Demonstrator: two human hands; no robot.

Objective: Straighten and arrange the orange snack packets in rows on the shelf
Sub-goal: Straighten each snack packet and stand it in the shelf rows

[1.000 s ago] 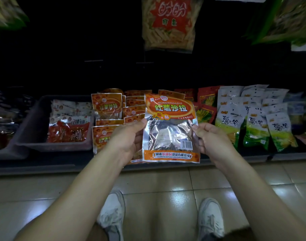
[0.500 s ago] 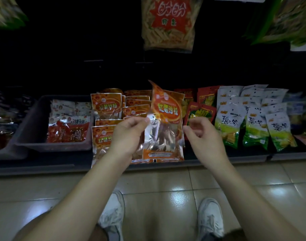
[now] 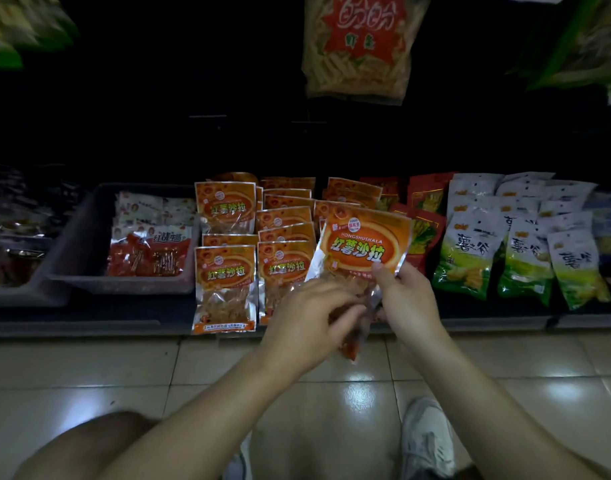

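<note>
Fingers [image 3: 345, 311] on left hand [image 3: 304, 323] and right hand [image 3: 409, 303] clamp an orange packet [image 3: 366, 244] above shelf [image 3: 89, 318] and tiled floor [image 3: 124, 368].

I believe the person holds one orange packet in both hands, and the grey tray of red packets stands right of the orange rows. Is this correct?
Not quite: the head view shows the grey tray of red packets left of the orange rows, not right. The left hand and right hand do hold one orange packet.
</note>
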